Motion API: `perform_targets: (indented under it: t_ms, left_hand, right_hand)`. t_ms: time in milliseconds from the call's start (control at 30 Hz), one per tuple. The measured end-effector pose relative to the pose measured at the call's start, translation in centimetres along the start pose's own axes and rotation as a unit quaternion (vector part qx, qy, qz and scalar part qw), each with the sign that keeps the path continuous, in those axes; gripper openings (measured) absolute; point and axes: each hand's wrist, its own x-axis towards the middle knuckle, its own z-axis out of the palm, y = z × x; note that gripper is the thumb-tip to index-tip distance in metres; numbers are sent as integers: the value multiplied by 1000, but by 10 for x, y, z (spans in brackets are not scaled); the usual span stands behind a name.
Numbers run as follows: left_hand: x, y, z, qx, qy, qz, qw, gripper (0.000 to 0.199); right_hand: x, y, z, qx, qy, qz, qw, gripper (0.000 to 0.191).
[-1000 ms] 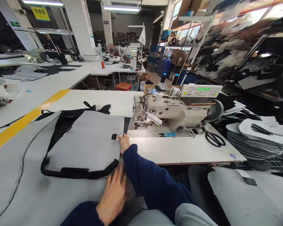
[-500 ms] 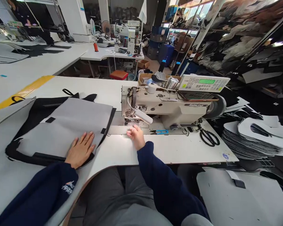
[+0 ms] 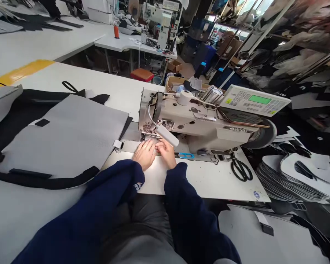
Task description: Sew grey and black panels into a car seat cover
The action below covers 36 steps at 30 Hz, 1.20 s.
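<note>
My left hand [image 3: 145, 154] and my right hand [image 3: 166, 152] are close together at the needle area of the sewing machine [image 3: 198, 123]. Bent fingers of the left hand are pressed together over the machine bed. The right thumb and fingers meet in a pinch beside them. Whatever lies in either hand is too small or hidden to make out. Blue thread snips [image 3: 185, 156] lie just right of my right hand. To the left rests a grey fabric panel [image 3: 71, 135] with black edging and small black tabs, untouched by both hands.
Black-handled scissors [image 3: 241, 169] lie on the right of the white table [image 3: 209, 179]. Stacked cut pieces [image 3: 286, 179] stand beyond its right edge, with grey panels [image 3: 253, 234] lower down. A lamp [image 3: 167, 135] hangs close above my hands. The control panel [image 3: 258, 99] tops the machine.
My left hand has left the grey panel and moved right to the needle area. My right hand has moved slightly up and right, closer under the lamp. The camera view has tilted down.
</note>
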Motion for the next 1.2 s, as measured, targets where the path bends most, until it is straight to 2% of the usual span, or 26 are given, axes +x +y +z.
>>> perform_targets:
  t_ms: [100,133,200,233,267,367,567,667,733,833,1000,1100,1200]
  left_hand:
    - [5,-5,9,-5,18,10,1000,50]
    - [4,-6,10,-7,22,13,1000,51]
    - [3,-8,11,-9,28,19,999,52]
    - [2,-8,11,-11,30,22,999,52]
    - [2,-8,12,-12,32,25,999,53]
    - [3,-6,15,-22,38,30,999,52]
    - [11,0,15,-66,29,40,997,51]
    - [17,5,13,-91,18,59,994,49]
    - [21,8,10,-107,4,76,991,45]
    - [24,9,6,-129,-17,102,986,39]
    - [26,4,5,-150,-22,124,981,32]
    - [26,3,7,-156,-1,141,978,29]
    - [23,2,5,-142,40,68,987,21]
  right_hand:
    - [7,4,-8,-161,-4,-51,986,20]
    - [9,6,-10,-251,-16,-81,965,24]
    - [13,10,-13,-430,-40,-144,890,30]
    - [15,11,-15,-495,-47,-168,851,32]
    - [15,13,-16,-533,-49,-185,824,33]
    - [15,15,-19,-577,-44,-215,787,34]
    - [9,14,-14,-603,-8,-196,773,37]
    - [5,16,-19,-615,4,-180,767,37]
    - [-1,17,-32,-618,6,-189,763,42]
    - [-21,19,-64,-623,1,-202,756,52]
    - [-52,20,-116,-646,-51,-172,741,45]
    - [-51,26,-127,-641,-37,-194,742,36]
    - [-41,28,-116,-611,-8,-241,754,27]
